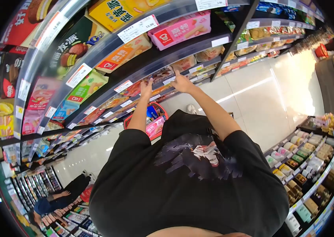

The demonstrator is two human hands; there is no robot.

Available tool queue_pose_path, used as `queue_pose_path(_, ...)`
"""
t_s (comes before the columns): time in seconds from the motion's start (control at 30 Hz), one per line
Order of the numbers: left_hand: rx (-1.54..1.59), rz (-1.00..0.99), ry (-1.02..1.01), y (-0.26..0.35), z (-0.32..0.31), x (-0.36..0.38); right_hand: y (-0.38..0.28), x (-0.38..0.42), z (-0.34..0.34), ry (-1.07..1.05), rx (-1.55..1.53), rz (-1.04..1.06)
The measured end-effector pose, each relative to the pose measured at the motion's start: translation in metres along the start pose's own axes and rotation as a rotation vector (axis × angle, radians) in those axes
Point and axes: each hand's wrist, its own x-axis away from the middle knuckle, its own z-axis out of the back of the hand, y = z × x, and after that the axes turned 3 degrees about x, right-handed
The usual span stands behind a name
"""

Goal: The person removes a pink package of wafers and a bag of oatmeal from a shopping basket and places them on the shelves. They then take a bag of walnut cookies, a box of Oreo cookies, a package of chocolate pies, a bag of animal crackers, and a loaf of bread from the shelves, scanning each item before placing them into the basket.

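Note:
Both of my hands reach to a shelf edge in the middle of the view. My left hand (146,87) is at the shelf front beside packaged snacks (132,90); its fingers point up, and I cannot make out whether they hold anything. My right hand (181,82) touches the shelf front near a clear pack (185,63), with a finger stretched out. Above them sit a pink box (181,31) and an orange box (124,53). Below my left hand a red basket (165,112) stands with a pink pack (155,127) and a blue pack (151,112) in it.
A green box (88,87) and a yellow box (115,14) are on the left shelves. A person (62,197) is at the lower left. Shelves of jars (293,158) stand at the right. Pale tiled floor (254,91) lies between the shelves.

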Motion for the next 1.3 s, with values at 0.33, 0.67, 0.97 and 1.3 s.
queue_pose_path(0.33,-0.318,-0.150,0.234,0.020,-0.003,-0.018,-0.002,-0.056,0.004,0.034,0.028,0.129)
queue_pose_path(0.67,-0.582,-0.057,0.063,0.062,-0.004,0.008,0.003,-0.044,0.008,-0.102,0.165,0.184)
queue_pose_path(0.97,-0.648,-0.250,-0.018,0.055,-0.012,0.031,0.012,-0.012,0.002,-0.026,0.191,0.162)
queue_pose_path(1.3,-0.778,-0.433,-0.167,0.024,-0.021,0.073,0.039,0.025,-0.020,-0.073,0.189,0.065)
